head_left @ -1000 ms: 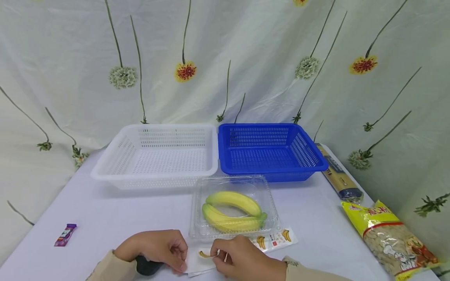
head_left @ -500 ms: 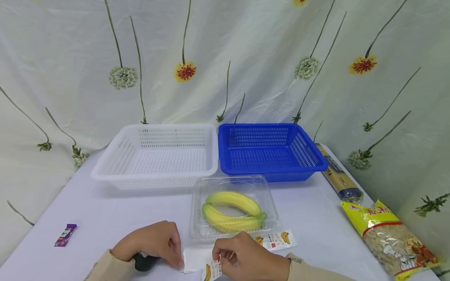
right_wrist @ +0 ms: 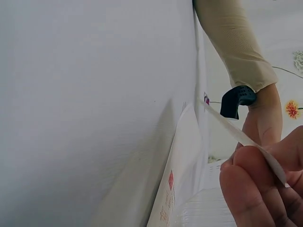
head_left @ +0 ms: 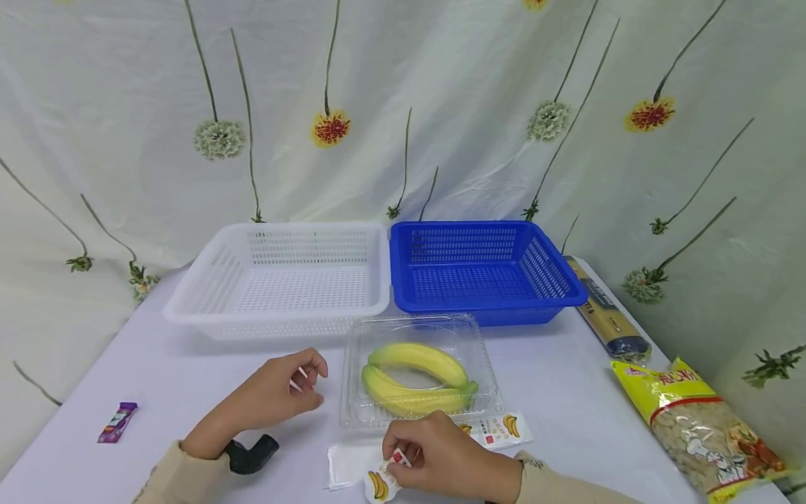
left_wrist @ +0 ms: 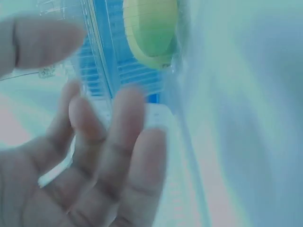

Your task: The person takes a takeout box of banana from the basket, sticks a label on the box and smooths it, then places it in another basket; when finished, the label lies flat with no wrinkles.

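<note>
My right hand (head_left: 434,453) pinches a peeled banana sticker (head_left: 379,484) between thumb and fingers, low over the table's front. Seen edge-on in the right wrist view, the sticker (right_wrist: 232,130) is a thin pale sliver. Beneath that hand lies a white label strip (head_left: 349,465); its printed end (head_left: 500,430) with banana pictures shows to the right. My left hand (head_left: 283,388) holds nothing, fingers loosely bent, left of a closed clear plastic container (head_left: 348,402). Two yellow-green bananas (head_left: 418,360) lie inside. The left wrist view shows the hand (left_wrist: 109,156) with fingers apart, below one banana's green tip (left_wrist: 154,33).
Behind the container stand a white basket (head_left: 277,323) and a blue basket (head_left: 491,308), side by side. A spaghetti pack (head_left: 607,318) and a yellow-topped bag (head_left: 705,434) lie along the right edge. A small purple packet (head_left: 117,422) is at far left.
The right hand has lifted the sticker off the strip and turned it picture side up. The left hand has let go of the strip and moved up toward the container's left side.
</note>
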`<state>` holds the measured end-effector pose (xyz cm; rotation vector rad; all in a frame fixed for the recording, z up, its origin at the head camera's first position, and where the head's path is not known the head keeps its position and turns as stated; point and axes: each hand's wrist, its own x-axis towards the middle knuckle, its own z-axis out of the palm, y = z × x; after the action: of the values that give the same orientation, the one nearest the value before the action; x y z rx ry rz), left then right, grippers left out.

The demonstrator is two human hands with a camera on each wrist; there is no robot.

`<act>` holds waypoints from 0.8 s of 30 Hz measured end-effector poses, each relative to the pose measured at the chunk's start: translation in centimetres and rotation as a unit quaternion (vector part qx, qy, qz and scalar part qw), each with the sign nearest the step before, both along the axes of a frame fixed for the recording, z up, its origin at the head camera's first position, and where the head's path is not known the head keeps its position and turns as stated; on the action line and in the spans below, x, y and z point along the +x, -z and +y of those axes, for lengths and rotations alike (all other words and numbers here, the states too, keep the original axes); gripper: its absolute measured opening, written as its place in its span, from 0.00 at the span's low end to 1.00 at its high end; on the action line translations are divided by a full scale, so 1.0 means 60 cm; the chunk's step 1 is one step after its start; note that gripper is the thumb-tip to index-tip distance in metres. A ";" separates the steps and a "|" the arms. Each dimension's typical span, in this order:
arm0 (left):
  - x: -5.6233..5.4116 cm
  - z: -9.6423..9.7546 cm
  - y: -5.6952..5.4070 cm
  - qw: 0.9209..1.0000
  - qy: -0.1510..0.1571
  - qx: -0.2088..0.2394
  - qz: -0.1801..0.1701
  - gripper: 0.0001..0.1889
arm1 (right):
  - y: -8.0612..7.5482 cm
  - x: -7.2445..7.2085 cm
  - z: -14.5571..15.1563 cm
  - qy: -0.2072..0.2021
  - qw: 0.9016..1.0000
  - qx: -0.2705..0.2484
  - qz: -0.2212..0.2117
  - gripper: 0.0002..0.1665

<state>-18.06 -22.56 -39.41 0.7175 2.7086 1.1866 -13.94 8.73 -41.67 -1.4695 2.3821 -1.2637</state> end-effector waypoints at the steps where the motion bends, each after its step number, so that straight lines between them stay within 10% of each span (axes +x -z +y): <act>1: -0.001 0.001 0.001 1.000 -0.010 0.013 0.008 0.15 | -0.001 0.000 0.000 0.001 1.000 0.002 -0.002 0.09; 10: -0.014 0.037 0.010 0.989 -0.106 0.098 -0.015 0.30 | -0.010 0.000 -0.001 0.013 0.999 0.036 -0.011 0.16; 24: -0.029 0.068 0.015 0.978 -0.035 0.166 -0.120 0.53 | -0.024 -0.007 0.003 -0.004 0.999 0.048 -0.013 0.14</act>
<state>-19.82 -18.48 -40.30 0.4756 2.3837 1.6482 -14.39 8.90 -40.22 -1.4251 2.3814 -1.1421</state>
